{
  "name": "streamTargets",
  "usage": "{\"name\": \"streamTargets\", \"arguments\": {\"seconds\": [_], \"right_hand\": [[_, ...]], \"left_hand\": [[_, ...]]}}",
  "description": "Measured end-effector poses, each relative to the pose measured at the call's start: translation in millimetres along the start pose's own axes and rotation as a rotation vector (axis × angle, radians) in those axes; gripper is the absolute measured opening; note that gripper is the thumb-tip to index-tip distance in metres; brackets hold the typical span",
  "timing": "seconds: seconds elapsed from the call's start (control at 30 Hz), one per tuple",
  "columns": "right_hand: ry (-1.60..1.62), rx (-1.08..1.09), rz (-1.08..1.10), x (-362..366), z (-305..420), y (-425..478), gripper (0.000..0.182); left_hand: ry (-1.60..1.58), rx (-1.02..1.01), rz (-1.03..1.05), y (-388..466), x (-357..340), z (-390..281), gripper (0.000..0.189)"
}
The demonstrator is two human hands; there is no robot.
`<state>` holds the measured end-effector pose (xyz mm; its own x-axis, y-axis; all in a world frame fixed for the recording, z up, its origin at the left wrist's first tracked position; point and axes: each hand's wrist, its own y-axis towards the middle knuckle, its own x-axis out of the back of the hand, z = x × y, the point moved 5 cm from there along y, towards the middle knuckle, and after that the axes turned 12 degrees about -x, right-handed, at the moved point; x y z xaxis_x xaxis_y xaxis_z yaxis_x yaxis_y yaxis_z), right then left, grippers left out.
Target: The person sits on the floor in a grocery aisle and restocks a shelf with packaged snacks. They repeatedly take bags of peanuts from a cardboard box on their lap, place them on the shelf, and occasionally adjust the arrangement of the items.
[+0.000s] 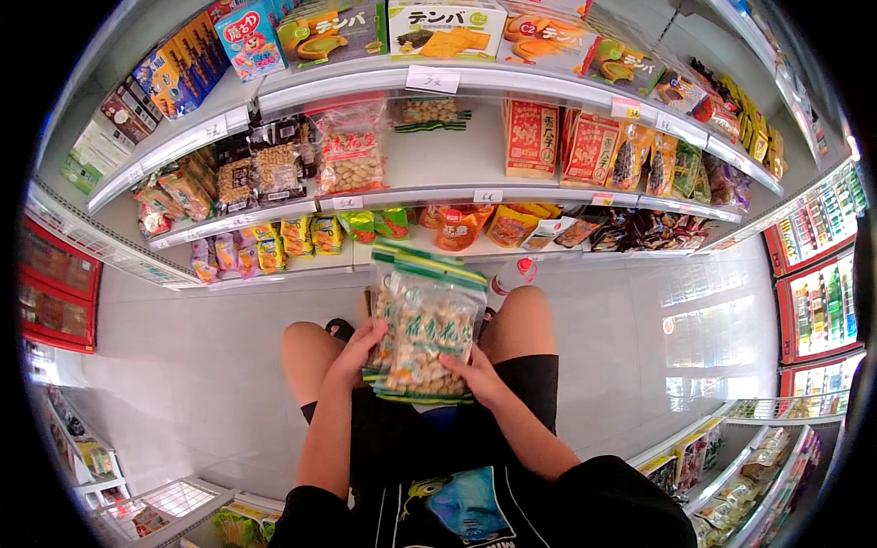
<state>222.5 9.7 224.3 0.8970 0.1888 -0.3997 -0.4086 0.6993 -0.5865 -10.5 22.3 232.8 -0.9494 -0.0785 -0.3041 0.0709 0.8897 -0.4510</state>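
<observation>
Two clear plastic bags of peanuts in the shell, with green and yellow edges, overlap above my lap. My left hand grips the rear bag by its left side. On the right side, my right hand holds the front bag, its thumb across the lower front; the fingers behind are hidden. Beyond them is the shelf, where a similar green-edged peanut bag lies far back on the middle level. A red-topped bag of peanuts stands to its left, and red boxes stand to its right.
A clear bottle with a red cap stands on the floor by my right knee. The lower shelf edge curves across in front. Behind me at the right is another stocked shelf. Red-framed drinks coolers line the far right.
</observation>
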Motion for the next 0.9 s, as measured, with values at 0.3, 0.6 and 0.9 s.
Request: {"name": "streamTargets", "arguments": {"seconds": [0.3, 0.6, 0.9], "right_hand": [[-0.076, 0.115, -0.152, 39.2, 18.8, -7.3, 0.035], [0.377, 0.245, -0.239, 55.0, 48.8, -33.7, 0.041], [0.285, 0.292, -0.334, 70.2, 41.9, -35.9, 0.046]], "left_hand": [[-0.106, -0.28, -0.215, -10.1, 12.8, -8.9, 0.044], [-0.442, -0.408, -0.276, -12.3, 36.8, -5.0, 0.038], [0.311, 0.043, -0.521, -6.7, 41.4, 22.1, 0.068]]}}
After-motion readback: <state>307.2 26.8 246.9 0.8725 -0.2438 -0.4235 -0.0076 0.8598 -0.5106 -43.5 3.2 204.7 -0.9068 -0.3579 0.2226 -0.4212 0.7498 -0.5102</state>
